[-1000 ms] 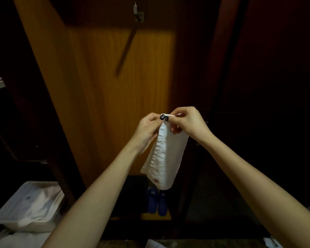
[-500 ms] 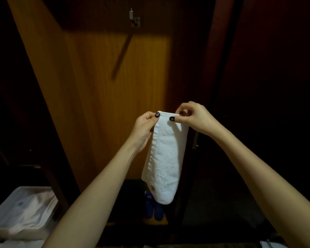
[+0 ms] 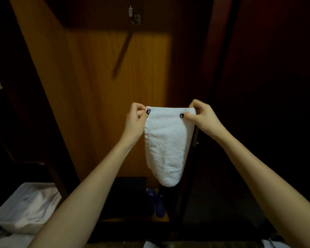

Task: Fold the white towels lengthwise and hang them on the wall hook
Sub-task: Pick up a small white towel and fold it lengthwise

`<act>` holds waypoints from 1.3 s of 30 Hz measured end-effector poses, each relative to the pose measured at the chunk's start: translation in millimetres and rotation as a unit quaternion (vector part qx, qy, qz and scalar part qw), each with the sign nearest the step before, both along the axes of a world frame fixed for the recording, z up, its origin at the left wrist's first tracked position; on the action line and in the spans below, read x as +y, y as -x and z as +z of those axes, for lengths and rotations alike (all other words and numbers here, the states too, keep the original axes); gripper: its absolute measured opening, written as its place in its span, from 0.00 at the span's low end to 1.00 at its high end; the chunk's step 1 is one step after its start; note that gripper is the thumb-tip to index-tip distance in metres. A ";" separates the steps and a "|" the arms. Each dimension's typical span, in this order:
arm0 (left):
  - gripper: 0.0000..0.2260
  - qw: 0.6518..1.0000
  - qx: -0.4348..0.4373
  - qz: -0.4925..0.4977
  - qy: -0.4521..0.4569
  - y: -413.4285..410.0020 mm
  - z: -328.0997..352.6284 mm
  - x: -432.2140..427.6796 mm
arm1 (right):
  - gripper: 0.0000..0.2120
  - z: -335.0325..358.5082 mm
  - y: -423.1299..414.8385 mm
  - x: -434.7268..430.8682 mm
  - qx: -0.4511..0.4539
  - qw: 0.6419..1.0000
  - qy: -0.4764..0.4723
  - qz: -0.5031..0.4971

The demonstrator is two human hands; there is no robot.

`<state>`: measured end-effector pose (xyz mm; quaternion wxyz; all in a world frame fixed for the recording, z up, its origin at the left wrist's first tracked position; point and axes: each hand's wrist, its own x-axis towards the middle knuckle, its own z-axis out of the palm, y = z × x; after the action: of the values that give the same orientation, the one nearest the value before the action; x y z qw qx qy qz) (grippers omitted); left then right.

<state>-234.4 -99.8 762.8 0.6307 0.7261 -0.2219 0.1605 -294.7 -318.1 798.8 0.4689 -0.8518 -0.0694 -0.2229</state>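
Two hands, left hand [image 3: 135, 120] and right hand [image 3: 203, 119], pinched the folded white towel's [image 3: 166, 147] top corners; next, raising it to the wall hook [image 3: 134, 15] well above the fingers seemed due.

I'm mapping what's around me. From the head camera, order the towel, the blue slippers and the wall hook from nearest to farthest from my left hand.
1. White towel: pinched at its top corner by the left hand.
2. Blue slippers: below, on the floor.
3. Wall hook: high up on the wooden panel, farthest in this view.
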 end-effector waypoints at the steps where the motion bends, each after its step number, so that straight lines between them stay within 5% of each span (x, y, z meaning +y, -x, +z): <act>1: 0.06 1.000 -0.010 -0.008 0.008 2.4 -0.2 0.6 | 0.09 2.1 -0.3 1.0 -0.004 1.000 -0.002 -0.007; 5: 0.13 0.990 -0.125 -0.025 -0.058 4.7 5.0 5.9 | 0.07 8.1 2.3 -1.0 0.034 0.999 -0.012 0.008; 9: 0.13 0.987 -0.121 -0.043 -0.091 3.8 6.1 6.0 | 0.08 9.8 10.0 -3.4 0.108 0.983 -0.107 0.107; 15: 0.07 0.983 0.046 -0.128 0.119 12.3 11.6 2.2 | 0.06 9.8 22.9 2.4 0.124 0.944 -0.248 0.181; 19: 0.09 0.950 0.113 -0.218 0.193 15.3 19.5 4.1 | 0.11 14.4 32.6 -0.6 0.119 0.937 -0.241 0.221; 30: 0.05 0.959 0.123 -0.246 -0.069 10.5 33.0 23.0 | 0.12 13.2 54.6 -6.4 0.174 0.922 -0.207 0.278; 39: 0.07 0.921 0.174 -0.328 0.113 1.2 20.9 21.9 | 0.10 9.0 57.3 -5.3 0.143 0.934 -0.189 0.268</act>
<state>-235.7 -77.8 783.7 0.7545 0.5529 -0.3150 -0.1606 -352.0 -323.4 807.9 0.6687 -0.7199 -0.1840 0.0261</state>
